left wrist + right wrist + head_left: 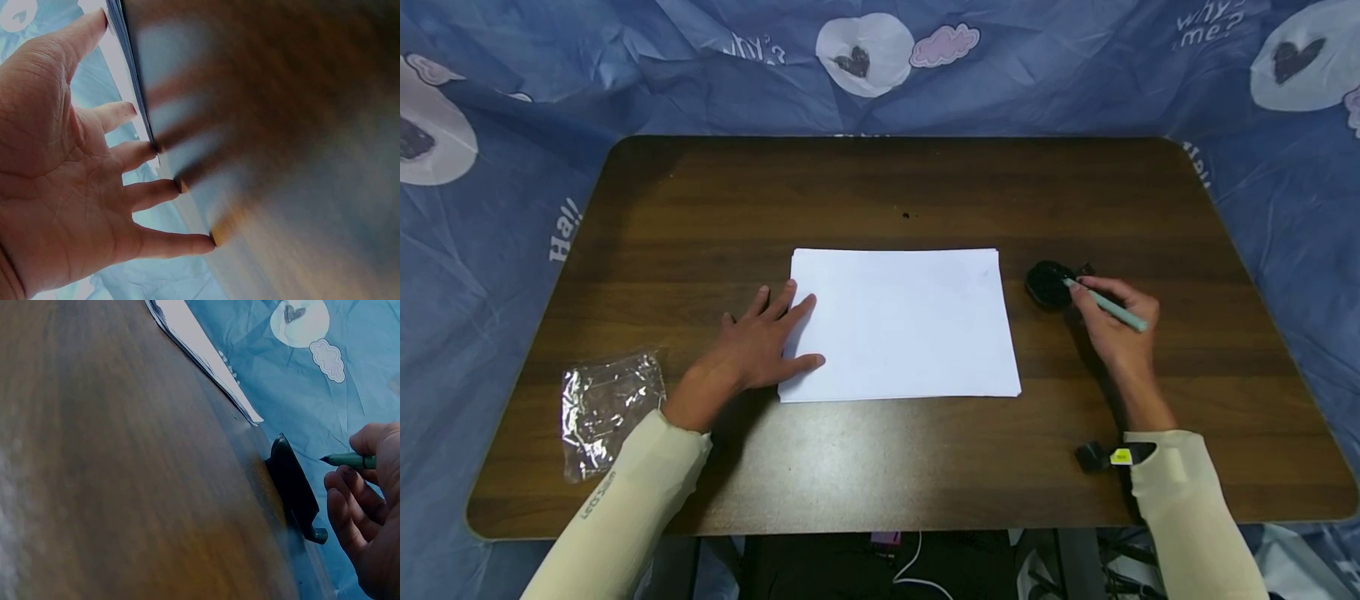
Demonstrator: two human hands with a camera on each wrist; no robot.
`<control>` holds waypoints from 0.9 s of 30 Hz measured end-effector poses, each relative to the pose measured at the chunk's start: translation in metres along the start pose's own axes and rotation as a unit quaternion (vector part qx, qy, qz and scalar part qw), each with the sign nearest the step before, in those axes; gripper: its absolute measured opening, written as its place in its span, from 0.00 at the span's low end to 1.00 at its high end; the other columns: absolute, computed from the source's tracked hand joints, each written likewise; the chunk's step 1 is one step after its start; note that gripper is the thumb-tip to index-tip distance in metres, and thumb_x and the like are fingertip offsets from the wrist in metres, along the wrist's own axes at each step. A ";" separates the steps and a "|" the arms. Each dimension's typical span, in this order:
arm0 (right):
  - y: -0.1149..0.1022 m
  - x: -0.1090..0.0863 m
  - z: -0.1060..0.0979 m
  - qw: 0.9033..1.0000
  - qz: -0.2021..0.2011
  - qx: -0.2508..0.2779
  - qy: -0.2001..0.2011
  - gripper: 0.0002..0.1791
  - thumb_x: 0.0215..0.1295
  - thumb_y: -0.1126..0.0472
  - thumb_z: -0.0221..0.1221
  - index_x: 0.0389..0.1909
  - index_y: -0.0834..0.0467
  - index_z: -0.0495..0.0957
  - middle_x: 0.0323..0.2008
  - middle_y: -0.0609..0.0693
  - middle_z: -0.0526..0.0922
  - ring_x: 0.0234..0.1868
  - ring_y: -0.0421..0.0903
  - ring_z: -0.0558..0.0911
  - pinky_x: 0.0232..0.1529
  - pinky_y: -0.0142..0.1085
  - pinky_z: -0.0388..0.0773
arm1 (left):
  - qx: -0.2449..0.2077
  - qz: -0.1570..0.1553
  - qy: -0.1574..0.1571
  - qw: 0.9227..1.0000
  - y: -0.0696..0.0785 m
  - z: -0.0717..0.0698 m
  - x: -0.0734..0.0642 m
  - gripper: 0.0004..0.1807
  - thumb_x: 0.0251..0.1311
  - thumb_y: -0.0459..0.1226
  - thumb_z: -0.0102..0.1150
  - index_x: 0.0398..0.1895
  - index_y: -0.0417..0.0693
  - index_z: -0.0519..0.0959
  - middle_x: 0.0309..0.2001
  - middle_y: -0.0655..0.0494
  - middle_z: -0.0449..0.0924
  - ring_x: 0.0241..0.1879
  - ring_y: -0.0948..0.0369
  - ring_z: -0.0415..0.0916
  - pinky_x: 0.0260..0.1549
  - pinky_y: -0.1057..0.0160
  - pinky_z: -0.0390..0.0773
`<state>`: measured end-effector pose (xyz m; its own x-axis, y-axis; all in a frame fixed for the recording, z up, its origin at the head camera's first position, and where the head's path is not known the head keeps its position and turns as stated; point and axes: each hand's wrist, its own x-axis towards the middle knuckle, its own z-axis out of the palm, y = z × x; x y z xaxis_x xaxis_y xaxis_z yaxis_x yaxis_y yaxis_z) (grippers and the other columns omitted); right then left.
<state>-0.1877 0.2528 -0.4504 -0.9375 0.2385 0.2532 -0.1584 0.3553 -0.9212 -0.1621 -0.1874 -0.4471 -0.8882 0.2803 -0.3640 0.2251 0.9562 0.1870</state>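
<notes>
The slim green pen [1116, 312] is in my right hand [1123, 337], well to the right of the paper stack [898, 325]. My thumb and fingertips pinch it close to its dark tip, while the other fingers bend in beneath. Its long axis slants: the tip points away from me and toward the paper's side, the blunt end comes back toward me and farther from the paper.

The tip stands over the edge of a black round thing [1047, 285], just beside the paper's right edge. From my right wrist I see a gap between them, so the tip looks lifted clear of it. The relation that matters most, I judge, is that the sheets lie left of the pen, past that black thing, with my right hand the farther from them.

My left hand [760, 342] is at the paper's left edge, fingers spread; thumb and forefinger rest on the sheet, the outer fingers on the tabletop [887, 467]. Left of the paper, nearer me, a crinkled clear bag [613, 408] lies by my forearm.
</notes>
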 end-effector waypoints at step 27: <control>0.006 0.002 0.002 0.990 -0.086 0.112 -0.020 0.09 0.51 0.76 0.64 0.33 0.78 0.79 0.34 0.64 0.83 0.30 0.41 0.80 0.28 0.25 0.74 | -0.008 0.001 -0.006 1.000 0.000 -0.001 0.000 0.49 0.55 0.68 0.47 0.75 0.60 0.42 0.75 0.52 0.30 0.71 0.42 0.30 0.52 0.24 0.45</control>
<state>-0.1911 0.2534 -0.4565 -0.9018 0.1549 0.4034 -0.3765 0.1766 -0.9094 -0.1623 -0.1877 -0.4467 -0.8833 0.2825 -0.3741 0.2201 0.9545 0.2012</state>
